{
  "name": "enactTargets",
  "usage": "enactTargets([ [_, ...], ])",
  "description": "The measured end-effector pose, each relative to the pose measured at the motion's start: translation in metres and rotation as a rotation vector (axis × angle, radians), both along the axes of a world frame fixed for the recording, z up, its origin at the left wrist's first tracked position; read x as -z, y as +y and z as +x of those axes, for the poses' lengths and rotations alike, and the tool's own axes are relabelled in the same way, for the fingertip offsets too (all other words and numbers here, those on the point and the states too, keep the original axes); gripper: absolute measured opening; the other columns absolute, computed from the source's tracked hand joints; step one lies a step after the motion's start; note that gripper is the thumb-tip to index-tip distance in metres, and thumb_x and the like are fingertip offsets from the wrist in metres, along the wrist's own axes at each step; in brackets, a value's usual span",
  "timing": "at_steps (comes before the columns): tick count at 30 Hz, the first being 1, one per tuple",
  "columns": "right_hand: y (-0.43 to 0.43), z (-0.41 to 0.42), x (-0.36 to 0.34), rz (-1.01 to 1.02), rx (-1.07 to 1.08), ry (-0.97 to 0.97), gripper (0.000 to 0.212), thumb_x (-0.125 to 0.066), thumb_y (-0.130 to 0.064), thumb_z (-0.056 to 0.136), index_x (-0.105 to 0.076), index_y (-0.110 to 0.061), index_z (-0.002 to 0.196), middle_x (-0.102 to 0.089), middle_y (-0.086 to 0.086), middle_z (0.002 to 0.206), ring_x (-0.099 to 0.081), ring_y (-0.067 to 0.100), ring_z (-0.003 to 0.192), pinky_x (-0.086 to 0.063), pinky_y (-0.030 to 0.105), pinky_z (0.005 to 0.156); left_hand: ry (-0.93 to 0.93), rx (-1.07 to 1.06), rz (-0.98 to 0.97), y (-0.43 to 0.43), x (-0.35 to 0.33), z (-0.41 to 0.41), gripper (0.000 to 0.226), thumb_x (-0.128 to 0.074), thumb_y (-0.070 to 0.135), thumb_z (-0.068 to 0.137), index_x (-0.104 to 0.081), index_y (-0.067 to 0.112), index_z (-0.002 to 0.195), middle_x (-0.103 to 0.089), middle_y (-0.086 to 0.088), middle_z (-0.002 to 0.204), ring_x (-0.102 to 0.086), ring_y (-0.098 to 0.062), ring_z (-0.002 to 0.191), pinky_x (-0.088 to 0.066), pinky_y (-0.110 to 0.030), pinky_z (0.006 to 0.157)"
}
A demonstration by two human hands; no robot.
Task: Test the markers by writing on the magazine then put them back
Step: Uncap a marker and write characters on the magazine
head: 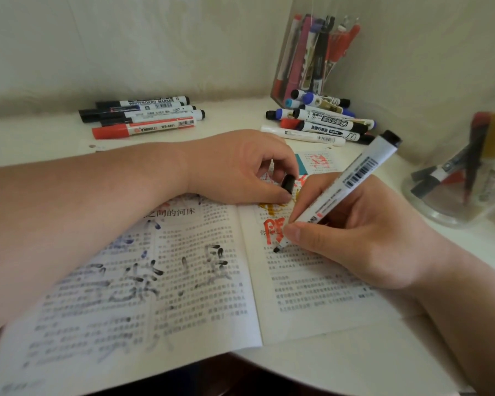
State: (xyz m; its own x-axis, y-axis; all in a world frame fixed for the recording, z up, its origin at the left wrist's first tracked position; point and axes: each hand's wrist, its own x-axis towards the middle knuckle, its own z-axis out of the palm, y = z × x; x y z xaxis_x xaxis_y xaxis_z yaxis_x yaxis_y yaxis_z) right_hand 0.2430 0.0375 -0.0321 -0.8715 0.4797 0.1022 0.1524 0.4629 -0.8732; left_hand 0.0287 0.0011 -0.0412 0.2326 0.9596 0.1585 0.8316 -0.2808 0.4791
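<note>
An open magazine (160,292) lies on the white desk, its pages covered with black, blue, red and yellow scribbles. My right hand (355,235) grips an uncapped black whiteboard marker (346,181), whose tip touches the right page just below a red character. My left hand (240,167) rests on the top of the magazine and pinches the marker's black cap (288,183) between thumb and fingers.
A row of capped markers (143,115) lies at the back left. A pile of markers (320,121) sits at the back right before a clear holder (309,58) full of pens. A round clear jar (463,172) with markers stands at the right.
</note>
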Motion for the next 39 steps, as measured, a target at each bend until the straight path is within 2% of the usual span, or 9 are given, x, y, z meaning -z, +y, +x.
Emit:
enactTargets([
  [3,0.0038,0.0007,0.0013,0.052,0.053,-0.023,0.024,-0.075,-0.017,0.08,-0.058,-0.001,0.075,-0.058,0.011,0.059,-0.054,0.015,0.051,-0.044,0.03,0.047,-0.015,-0.001,-0.007,-0.0009,-0.0001,-0.0006,0.026,-0.074,0.044,0.088,-0.068,0.034,0.111,-0.057,0.023,0.084,-0.05,0.003,0.073,-0.035,-0.009,0.066],
  [7,0.0051,0.0043,0.0004,-0.053,0.052,0.011,0.02,-0.078,-0.008,0.081,-0.061,-0.004,0.072,-0.056,-0.002,0.053,-0.05,0.007,0.044,-0.039,0.018,0.043,-0.028,0.004,-0.008,-0.0015,0.0,-0.0007,0.029,-0.073,0.046,0.087,-0.068,0.034,0.112,-0.057,0.023,0.085,-0.051,0.002,0.074,-0.036,-0.015,0.069],
  [10,0.0015,0.0065,-0.0026,-0.115,-0.033,0.043,0.013,-0.076,-0.013,0.078,-0.068,-0.003,0.076,-0.062,0.018,0.058,-0.054,0.024,0.046,-0.042,0.029,0.04,-0.013,-0.007,-0.011,-0.0005,0.0001,-0.001,0.028,-0.072,0.046,0.087,-0.067,0.034,0.111,-0.058,0.021,0.086,-0.051,0.002,0.075,-0.036,-0.012,0.067],
  [13,-0.0019,0.0062,-0.0027,-0.069,-0.096,0.025,0.009,-0.076,-0.013,0.08,-0.071,-0.006,0.081,-0.063,0.035,0.075,-0.06,0.052,0.064,-0.05,0.063,0.053,-0.016,-0.004,-0.009,-0.0001,0.0008,-0.0017,0.028,-0.074,0.044,0.088,-0.068,0.031,0.112,-0.061,0.018,0.09,-0.051,0.003,0.074,-0.036,-0.01,0.067],
  [21,0.0034,0.0045,0.0005,-0.054,-0.082,0.044,0.018,-0.075,-0.013,0.081,-0.067,0.003,0.083,-0.061,0.04,0.079,-0.059,0.057,0.069,-0.046,0.072,0.058,-0.025,-0.007,-0.01,0.0006,0.0014,-0.0013,0.027,-0.074,0.044,0.087,-0.068,0.032,0.112,-0.061,0.018,0.089,-0.051,0.002,0.073,-0.036,-0.009,0.065],
  [27,0.0055,0.0037,0.0002,0.052,-0.019,-0.005,0.019,-0.07,-0.011,0.079,-0.057,0.002,0.072,-0.053,0.014,0.056,-0.051,0.016,0.048,-0.04,0.027,0.044,-0.022,-0.006,-0.007,0.0005,0.0012,-0.0007,0.025,-0.075,0.044,0.088,-0.068,0.034,0.11,-0.057,0.021,0.084,-0.051,0.002,0.073,-0.035,-0.009,0.065],
  [32,0.0053,0.0044,-0.0011,-0.016,-0.025,-0.034,0.016,-0.07,-0.008,0.078,-0.059,0.0,0.071,-0.049,0.004,0.051,-0.047,0.011,0.045,-0.037,0.021,0.043,-0.022,-0.001,-0.003,0.0004,0.0013,-0.0015,0.025,-0.075,0.043,0.088,-0.068,0.034,0.111,-0.057,0.022,0.083,-0.051,0.004,0.073,-0.035,-0.008,0.065],
  [36,0.0066,0.007,-0.004,-0.146,-0.095,-0.012,0.015,-0.076,-0.011,0.077,-0.065,0.0,0.076,-0.058,0.018,0.056,-0.054,0.026,0.047,-0.045,0.029,0.045,-0.015,0.002,0.003,0.0006,0.002,-0.0014,0.028,-0.074,0.045,0.088,-0.068,0.033,0.112,-0.058,0.022,0.085,-0.051,0.006,0.075,-0.035,-0.007,0.067],
  [39,0.0046,0.0063,-0.001,-0.118,-0.121,-0.001,0.027,-0.081,-0.019,0.078,-0.067,0.003,0.084,-0.063,0.038,0.077,-0.06,0.057,0.065,-0.05,0.071,0.057,-0.015,0.001,0.002,0.0008,0.0021,-0.002,0.029,-0.074,0.044,0.087,-0.068,0.031,0.113,-0.059,0.02,0.086,-0.052,0.004,0.074,-0.035,-0.007,0.066],
])
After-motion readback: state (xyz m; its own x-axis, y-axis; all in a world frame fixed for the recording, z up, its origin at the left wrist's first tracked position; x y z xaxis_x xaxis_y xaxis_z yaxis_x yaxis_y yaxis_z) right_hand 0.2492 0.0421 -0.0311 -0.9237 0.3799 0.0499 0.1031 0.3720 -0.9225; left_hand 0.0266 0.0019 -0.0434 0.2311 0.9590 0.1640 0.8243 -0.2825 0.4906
